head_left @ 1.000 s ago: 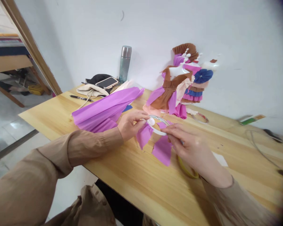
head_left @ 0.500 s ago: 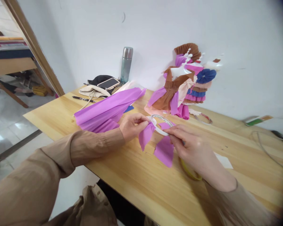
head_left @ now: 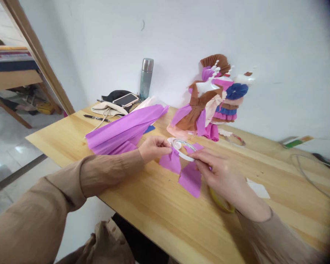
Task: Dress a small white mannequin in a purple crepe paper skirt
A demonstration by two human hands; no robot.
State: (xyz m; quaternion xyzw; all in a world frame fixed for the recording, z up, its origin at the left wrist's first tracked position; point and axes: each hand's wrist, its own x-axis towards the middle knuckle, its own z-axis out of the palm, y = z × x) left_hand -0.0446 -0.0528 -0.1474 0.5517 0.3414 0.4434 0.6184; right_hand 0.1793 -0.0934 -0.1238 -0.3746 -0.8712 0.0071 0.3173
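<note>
My left hand point(head_left: 153, 147) is closed in a pinch on the left edge of a white tape ring point(head_left: 181, 150) and a purple crepe paper piece point(head_left: 170, 162) hanging from it. Closed as well, my right hand point(head_left: 219, 171) pinches the ring's right side, where a second purple paper piece point(head_left: 191, 179) hangs. The ring is held just above the wooden table point(head_left: 159, 205). A yellow ring point(head_left: 221, 202) lies under my right wrist.
A large folded purple crepe sheet point(head_left: 123, 128) lies left of my hands. By the wall stand a paper-dressed figure point(head_left: 211, 99), a steel flask point(head_left: 146, 79), a phone point(head_left: 125, 99) on a bag, a pen point(head_left: 96, 117). White paper point(head_left: 258, 189) and cables point(head_left: 308, 172) lie right.
The ring and both hands have dropped slightly toward the table, and the left purple piece now hangs flatter against the ring. Both hands keep their pinch.
</note>
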